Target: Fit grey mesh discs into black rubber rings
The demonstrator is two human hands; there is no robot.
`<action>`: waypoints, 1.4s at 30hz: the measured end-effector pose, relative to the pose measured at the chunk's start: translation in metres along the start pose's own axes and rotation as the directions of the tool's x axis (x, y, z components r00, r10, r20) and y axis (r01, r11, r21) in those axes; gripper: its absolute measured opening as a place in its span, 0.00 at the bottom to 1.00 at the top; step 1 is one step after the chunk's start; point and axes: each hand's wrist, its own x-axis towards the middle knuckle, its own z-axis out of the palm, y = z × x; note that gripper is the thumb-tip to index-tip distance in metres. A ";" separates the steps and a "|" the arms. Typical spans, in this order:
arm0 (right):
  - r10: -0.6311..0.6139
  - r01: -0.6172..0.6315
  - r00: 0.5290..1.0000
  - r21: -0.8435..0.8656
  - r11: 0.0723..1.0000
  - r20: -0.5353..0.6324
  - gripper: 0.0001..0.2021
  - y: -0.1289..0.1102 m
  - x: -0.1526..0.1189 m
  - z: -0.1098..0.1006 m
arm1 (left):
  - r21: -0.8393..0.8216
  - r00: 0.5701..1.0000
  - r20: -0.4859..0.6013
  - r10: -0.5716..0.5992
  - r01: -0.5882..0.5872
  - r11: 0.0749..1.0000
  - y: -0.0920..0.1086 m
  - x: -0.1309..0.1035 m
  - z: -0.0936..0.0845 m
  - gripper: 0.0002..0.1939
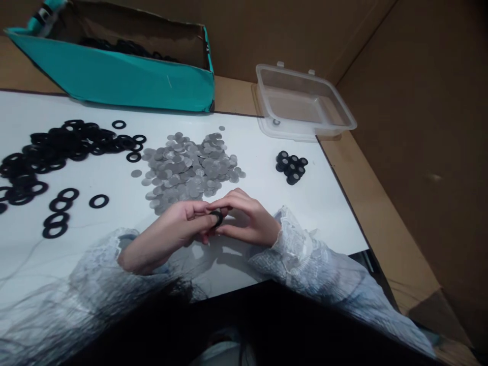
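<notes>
Between my two hands, just in front of the grey disc pile (190, 168), is a black ring (217, 218). My left hand (185, 221) pinches it between thumb and fingers. My right hand (247, 216) closes in from the other side, its fingertips at the ring's edge and its thumb just below. Whether a disc sits in the ring is hidden by the fingers. To the right lies a small cluster of black rings with grey centres (293, 166), some stacked. Loose black rings (64, 142) are heaped on the left, and one single ring (99, 201) lies nearer the discs.
A teal cardboard box (133, 81) with more black rings inside stands at the back left. At the back right is a clear plastic container (305, 129), with a small round piece near its front left corner. The white work surface (331, 213) ends at a brown border.
</notes>
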 end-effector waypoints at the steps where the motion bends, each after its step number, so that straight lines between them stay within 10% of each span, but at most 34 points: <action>1: -0.022 0.021 0.999 -0.028 0.999 -0.035 0.14 0.000 0.000 0.001 | 0.010 1.000 -0.026 0.014 -0.014 1.000 -0.001 0.000 0.000 0.11; 19: -0.089 0.006 0.930 -0.227 0.974 -0.357 0.05 -0.007 -0.005 0.026 | -0.057 0.972 -0.186 0.147 -0.160 0.985 -0.006 -0.001 0.015 0.09; 26: 0.170 -0.161 0.928 0.054 0.985 -0.331 0.09 -0.011 -0.006 0.026 | 0.112 0.947 -0.215 0.240 -0.220 0.969 -0.002 -0.004 0.013 0.10; 33: 0.280 -0.215 0.909 0.226 0.950 -0.310 0.04 -0.012 -0.005 0.014 | 0.596 0.738 -0.251 0.627 -0.392 0.701 -0.006 -0.009 0.006 0.08; 42: 0.092 -0.121 0.954 -0.084 0.989 -0.285 0.02 -0.017 -0.005 0.012 | 0.775 0.607 -0.098 0.789 -0.450 0.442 -0.011 -0.008 0.009 0.06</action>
